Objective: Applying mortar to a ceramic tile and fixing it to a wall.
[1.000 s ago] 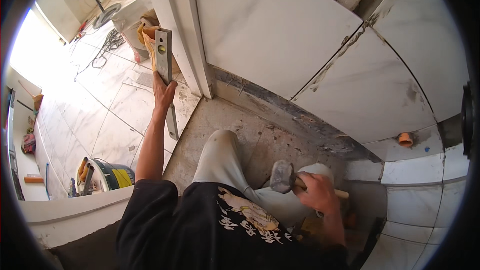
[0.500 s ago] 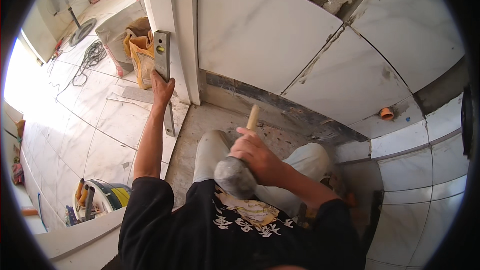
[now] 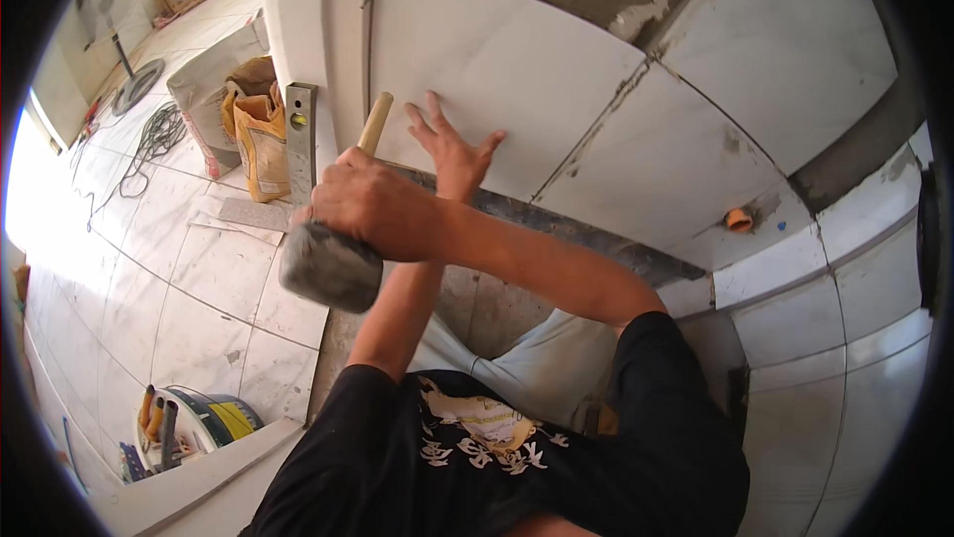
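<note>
My right hand (image 3: 373, 201) is closed around a rubber mallet, its pale wooden handle (image 3: 376, 123) pointing up and its dark grey head (image 3: 331, 267) hanging low. My right forearm crosses over my left one. Beyond it, my left hand (image 3: 454, 152) lies spread, fingers apart, against a large white marbled wall tile (image 3: 477, 60) beside the door frame (image 3: 323, 50). A metal spirit level (image 3: 301, 140) stands upright against the frame, held by neither hand; its lower part is hidden behind my right hand and the mallet.
An orange bag (image 3: 261, 145), a coiled cable (image 3: 157, 140) and a standing fan (image 3: 121, 65) are on the tiled floor at left. A bucket (image 3: 204, 418) with tools stands lower left. An orange pipe end (image 3: 738, 219) sticks out of the right-hand wall tiles.
My left hand has let go of the spirit level and moved right onto the tile. My right hand has carried the mallet up and left across my left arm.
</note>
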The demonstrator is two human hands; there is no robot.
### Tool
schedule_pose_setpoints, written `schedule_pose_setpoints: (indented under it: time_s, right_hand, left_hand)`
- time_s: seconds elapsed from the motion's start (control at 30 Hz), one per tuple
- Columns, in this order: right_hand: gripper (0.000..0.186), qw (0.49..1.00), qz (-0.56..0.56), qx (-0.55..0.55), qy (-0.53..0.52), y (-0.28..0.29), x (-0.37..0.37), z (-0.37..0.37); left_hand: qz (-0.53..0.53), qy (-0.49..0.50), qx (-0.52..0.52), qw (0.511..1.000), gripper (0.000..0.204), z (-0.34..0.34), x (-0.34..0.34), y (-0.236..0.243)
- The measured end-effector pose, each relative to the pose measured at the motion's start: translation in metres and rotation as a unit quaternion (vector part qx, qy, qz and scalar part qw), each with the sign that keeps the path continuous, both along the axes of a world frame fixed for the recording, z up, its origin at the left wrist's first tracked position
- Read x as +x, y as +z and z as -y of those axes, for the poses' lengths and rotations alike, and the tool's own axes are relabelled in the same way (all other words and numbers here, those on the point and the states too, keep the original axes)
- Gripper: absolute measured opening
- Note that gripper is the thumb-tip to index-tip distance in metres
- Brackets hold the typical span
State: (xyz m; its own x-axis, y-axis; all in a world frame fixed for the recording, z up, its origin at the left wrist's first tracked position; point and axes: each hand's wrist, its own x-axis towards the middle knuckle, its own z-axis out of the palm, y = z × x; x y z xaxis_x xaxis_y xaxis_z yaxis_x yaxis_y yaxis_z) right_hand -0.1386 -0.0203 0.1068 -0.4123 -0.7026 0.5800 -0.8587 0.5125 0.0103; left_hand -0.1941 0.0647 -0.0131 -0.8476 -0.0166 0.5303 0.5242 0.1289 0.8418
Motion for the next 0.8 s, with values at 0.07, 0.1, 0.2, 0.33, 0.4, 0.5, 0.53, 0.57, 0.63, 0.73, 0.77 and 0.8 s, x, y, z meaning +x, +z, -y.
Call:
schedule_pose_setpoints:
  time_s: [0.07, 0.1, 0.2, 0.33, 0.4, 0.5, 0.53, 0.57, 0.63, 0.73, 0.77, 0.8]
  right_hand:
    - [0.018, 1.000, 0.029, 0.007, -0.008, -0.008, -0.022, 0.002]
    - [0.019, 0.999, 0.036, 0.015, -0.008, -0.010, -0.028, 0.002]
    - [0.018, 0.999, 0.039, 0.026, 0.000, -0.019, -0.047, -0.009]
    - [0.014, 0.993, 0.045, 0.103, -0.028, -0.036, -0.060, -0.018]
    - [0.009, 0.994, 0.046, 0.091, -0.036, -0.043, -0.061, -0.019]
    - [0.006, 0.993, 0.057, 0.096, -0.035, -0.043, -0.066, -0.020]
    - [0.006, 0.993, 0.059, 0.097, -0.034, -0.044, -0.065, -0.018]
    - [0.005, 0.993, 0.033, 0.111, -0.024, -0.046, -0.064, -0.016]
    - [0.004, 0.992, 0.007, 0.124, -0.012, -0.045, -0.065, -0.014]
    - [0.002, 0.985, -0.014, 0.169, -0.021, -0.044, -0.073, -0.020]
    - [0.001, 0.989, 0.002, 0.145, -0.022, -0.047, -0.080, -0.024]
    - [0.001, 0.992, 0.020, 0.123, -0.025, -0.047, -0.083, -0.027]
  left_hand:
    - [0.032, 0.043, -0.025, 0.998, 0.119, -0.009, -0.002, 0.006]
    - [0.040, 0.018, -0.016, 0.999, 0.121, -0.009, 0.000, 0.006]
    - [0.032, -0.004, 0.019, 0.999, 0.121, -0.016, 0.005, 0.012]
    - [0.054, -0.013, -0.002, 0.998, 0.119, -0.009, 0.012, 0.008]
    - [0.060, -0.009, -0.013, 0.998, 0.118, -0.007, 0.014, 0.005]
    - [0.046, -0.002, -0.022, 0.999, 0.118, -0.008, 0.009, 0.005]
    - [0.038, -0.008, -0.012, 0.999, 0.118, -0.011, 0.007, 0.006]
    - [0.030, -0.014, -0.002, 0.999, 0.118, -0.013, 0.004, 0.007]
    - [0.029, -0.014, 0.002, 0.999, 0.118, -0.014, 0.002, 0.010]
    - [0.029, -0.006, -0.011, 1.000, 0.121, -0.016, -0.004, 0.013]
    - [0.031, 0.003, -0.027, 0.999, 0.125, -0.015, -0.006, 0.013]
    - [0.032, 0.002, -0.027, 0.999, 0.125, -0.017, -0.007, 0.011]
